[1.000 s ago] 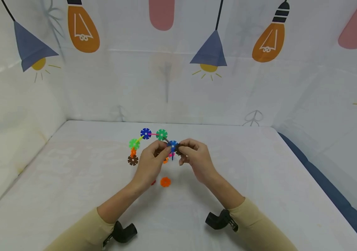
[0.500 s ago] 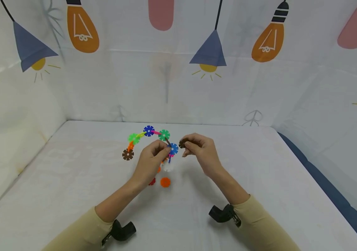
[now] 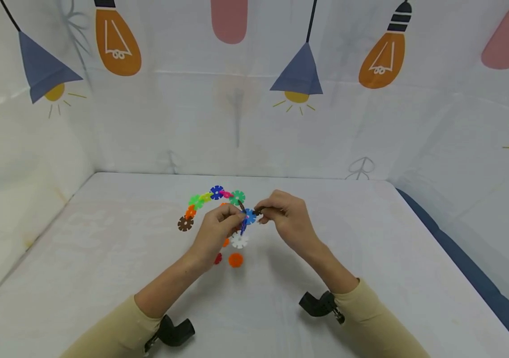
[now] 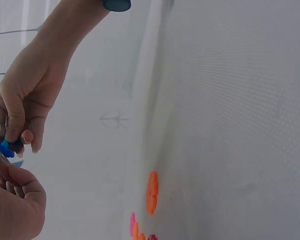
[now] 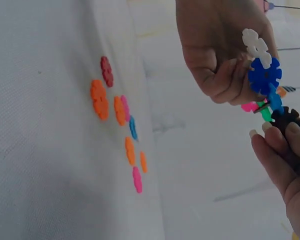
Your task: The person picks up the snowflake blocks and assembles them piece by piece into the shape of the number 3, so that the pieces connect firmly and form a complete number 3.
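A curved chain of joined plastic snowflake discs hangs from my left hand [image 3: 214,233], running from a brown disc [image 3: 185,223] through a light green disc [image 3: 196,201] to a green disc [image 3: 238,198]. My left thumb and fingers pinch it near a light blue disc [image 3: 250,217]. Below that come a dark blue disc [image 5: 265,76] and a white disc [image 3: 239,240]. Between thumb and fingers, my right hand [image 3: 287,216] pinches a dark brown disc [image 5: 286,119]. Its edge meets the light blue disc in the right wrist view; whether they interlock I cannot tell.
Loose discs lie on the white table [image 3: 348,238] under my hands: an orange disc [image 3: 236,260], a red disc [image 3: 218,258] and several more in the right wrist view, including a pink disc [image 5: 137,180]. A printed cloth wall [image 3: 236,124] stands behind the table.
The dark brown disc pulled away from the light blue disc to the right, then came back against it, turned more edge-on. The chain has tilted, and the white disc shows more fully.
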Demonstrator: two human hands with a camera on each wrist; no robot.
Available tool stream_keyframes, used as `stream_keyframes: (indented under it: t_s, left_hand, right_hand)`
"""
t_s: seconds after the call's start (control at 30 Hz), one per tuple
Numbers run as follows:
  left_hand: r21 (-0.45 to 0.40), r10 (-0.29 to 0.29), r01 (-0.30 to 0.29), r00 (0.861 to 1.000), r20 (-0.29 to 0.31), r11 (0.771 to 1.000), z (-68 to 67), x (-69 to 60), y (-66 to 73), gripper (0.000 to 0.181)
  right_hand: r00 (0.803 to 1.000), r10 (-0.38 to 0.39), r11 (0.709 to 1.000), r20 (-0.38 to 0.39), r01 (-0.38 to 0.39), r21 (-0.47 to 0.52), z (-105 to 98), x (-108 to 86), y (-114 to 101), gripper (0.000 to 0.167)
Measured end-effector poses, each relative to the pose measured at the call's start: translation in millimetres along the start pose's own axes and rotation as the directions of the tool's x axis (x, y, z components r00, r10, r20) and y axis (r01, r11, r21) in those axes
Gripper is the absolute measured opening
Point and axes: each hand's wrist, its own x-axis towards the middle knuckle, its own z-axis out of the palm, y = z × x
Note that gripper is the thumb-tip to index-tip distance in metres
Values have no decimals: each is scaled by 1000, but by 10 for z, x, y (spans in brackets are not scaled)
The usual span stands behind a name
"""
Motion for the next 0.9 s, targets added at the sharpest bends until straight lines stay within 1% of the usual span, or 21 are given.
stream_keyframes:
  t_s: [0.07,0.2,0.33,0.43,0.53,0.63,0.73,0.8,0.83,0.9]
  left_hand:
    - [-9,-8,8,1000,-4,1000,-5,1,-6,22]
    - [5,8,-8,1000,-10,1000,-19,-14,4,22]
    - [18,24,-24,1000,-1,1000,-23,-26,23,21]
    - [26,37,-37,999,-2,999,-25,-28,30,20]
    - [24,60,-60,998,-4,998,-25,-23,23,19]
    - [23,77,-77,997,-6,997,-24,-10,4,19]
    - [33,87,-87,996,-15,996,-23,1,-14,19]
    - [42,92,-91,995,-28,995,-24,2,-21,19]
    - [45,94,-92,995,-36,995,-25,1,-23,19]
    - [47,98,-96,994,-48,994,-28,3,-29,18]
  right_hand:
    - [999,-33,999,4,33,-16,14,-2,1,25]
    - [997,-71,997,12,71,-21,37,2,8,24]
    - [997,-77,997,-8,77,-23,45,-5,16,24]
    - [997,-81,996,-14,80,-27,48,-8,19,20]
    - [998,-65,998,-14,65,-10,47,-2,19,15]
    - [1000,-8,1000,-19,9,10,40,-1,20,15]
    - [997,77,997,-22,-77,7,31,-2,37,18]
    - [990,140,989,-3,-140,-43,31,-1,61,18]
    - [984,176,982,18,-174,-76,34,0,75,18]
    - [965,249,959,83,-234,-158,49,-3,112,17]
